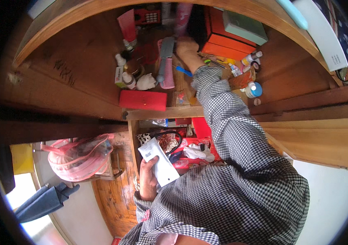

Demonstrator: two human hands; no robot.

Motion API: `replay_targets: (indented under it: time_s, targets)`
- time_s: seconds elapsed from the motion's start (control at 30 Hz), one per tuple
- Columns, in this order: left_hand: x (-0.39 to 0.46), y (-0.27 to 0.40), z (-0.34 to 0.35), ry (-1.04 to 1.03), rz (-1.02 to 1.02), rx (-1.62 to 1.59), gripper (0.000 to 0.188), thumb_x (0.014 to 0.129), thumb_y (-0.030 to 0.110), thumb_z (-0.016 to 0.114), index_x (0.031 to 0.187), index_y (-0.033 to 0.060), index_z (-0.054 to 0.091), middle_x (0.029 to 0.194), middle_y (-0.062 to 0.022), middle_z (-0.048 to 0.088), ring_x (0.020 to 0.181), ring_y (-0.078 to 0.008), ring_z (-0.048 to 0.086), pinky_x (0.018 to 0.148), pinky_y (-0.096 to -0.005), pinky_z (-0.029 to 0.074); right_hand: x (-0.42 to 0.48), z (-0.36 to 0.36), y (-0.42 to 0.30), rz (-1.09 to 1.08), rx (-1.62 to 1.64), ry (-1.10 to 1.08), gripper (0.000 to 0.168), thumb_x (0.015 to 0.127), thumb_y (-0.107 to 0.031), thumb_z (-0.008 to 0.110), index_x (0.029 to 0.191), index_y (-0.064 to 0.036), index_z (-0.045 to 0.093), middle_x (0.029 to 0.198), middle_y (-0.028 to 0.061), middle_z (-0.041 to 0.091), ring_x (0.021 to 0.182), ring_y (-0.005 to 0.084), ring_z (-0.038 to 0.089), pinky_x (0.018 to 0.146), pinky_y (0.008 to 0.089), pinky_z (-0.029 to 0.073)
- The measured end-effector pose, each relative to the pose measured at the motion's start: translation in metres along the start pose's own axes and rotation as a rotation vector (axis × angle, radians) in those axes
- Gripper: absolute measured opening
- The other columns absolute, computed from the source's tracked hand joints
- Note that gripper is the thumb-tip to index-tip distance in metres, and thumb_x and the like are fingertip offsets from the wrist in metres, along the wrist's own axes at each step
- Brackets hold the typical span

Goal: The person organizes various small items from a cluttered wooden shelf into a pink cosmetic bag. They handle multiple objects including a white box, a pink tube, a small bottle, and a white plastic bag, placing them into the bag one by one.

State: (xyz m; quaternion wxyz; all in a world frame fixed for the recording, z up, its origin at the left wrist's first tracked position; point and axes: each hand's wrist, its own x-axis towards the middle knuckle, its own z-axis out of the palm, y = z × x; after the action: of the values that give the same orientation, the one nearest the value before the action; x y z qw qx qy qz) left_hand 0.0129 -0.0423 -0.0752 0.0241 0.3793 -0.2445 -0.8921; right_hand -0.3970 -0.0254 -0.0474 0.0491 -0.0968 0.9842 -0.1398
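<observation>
My left hand (149,176) grips a flat white packet (159,161) with the thumb on top, over an open drawer (133,147) of mixed items. Deep in the wooden cabinet, my right hand (187,49) is next to a pink cylindrical container (183,19); its fingers are hidden, so whether they hold it is unclear. To its left lie a grey-handled item (166,50) and a pink comb (168,73). A blue tool (184,71) is just below the hand. An orange box (229,44) stands at its right, with a pale green box (245,27) on top.
A red case (143,99) lies at the shelf's front edge (161,114). Small bottles (129,80) and a crumpled white tissue (146,81) stand behind it. A blue-lidded jar (254,90) is at the right. A curved shelf edge (192,3) passes overhead. A pink transparent bag (80,159) hangs at the left.
</observation>
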Motion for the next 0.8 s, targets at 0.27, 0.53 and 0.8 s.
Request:
replay_targets:
  time_s: [0.27, 0.53, 0.8]
  targets:
    - [0.002, 0.003, 0.002, -0.008, 0.006, 0.057, 0.032, 0.071, 0.001, 0.056, 0.103, -0.0008, 0.050, 0.087, -0.0137, 0.060, 0.073, -0.0206, 0.060, 0.067, -0.0314, 0.051, -0.018, 0.014, 0.027, -0.126, 0.286, 0.117, 0.022, 0.065, -0.015, 0.059, 0.084, -0.003, 0.061, 0.090, 0.0214, 0.057, 0.084, 0.0370, 0.055, 0.071, 0.0409, 0.046]
    - [-0.002, 0.001, 0.011, -0.025, -0.016, 0.133, 0.025, 0.073, 0.002, 0.054, 0.098, -0.0009, 0.052, 0.085, -0.0104, 0.060, 0.071, -0.0199, 0.060, 0.065, -0.0307, 0.051, -0.111, -0.022, 0.056, -0.016, 1.552, -0.435, 0.019, 0.074, -0.017, 0.062, 0.088, -0.004, 0.059, 0.074, 0.0008, 0.057, 0.064, 0.0106, 0.052, 0.053, 0.0247, 0.042]
    - [0.006, 0.000, 0.027, -0.111, -0.071, 0.184, 0.024, 0.074, 0.002, 0.055, 0.098, 0.0002, 0.052, 0.084, -0.0090, 0.060, 0.070, -0.0192, 0.061, 0.064, -0.0310, 0.051, -0.163, -0.058, 0.112, 0.033, 1.845, -0.534, 0.009, 0.079, -0.014, 0.057, 0.085, -0.006, 0.057, 0.073, -0.0017, 0.055, 0.066, 0.0057, 0.050, 0.053, 0.0187, 0.040]
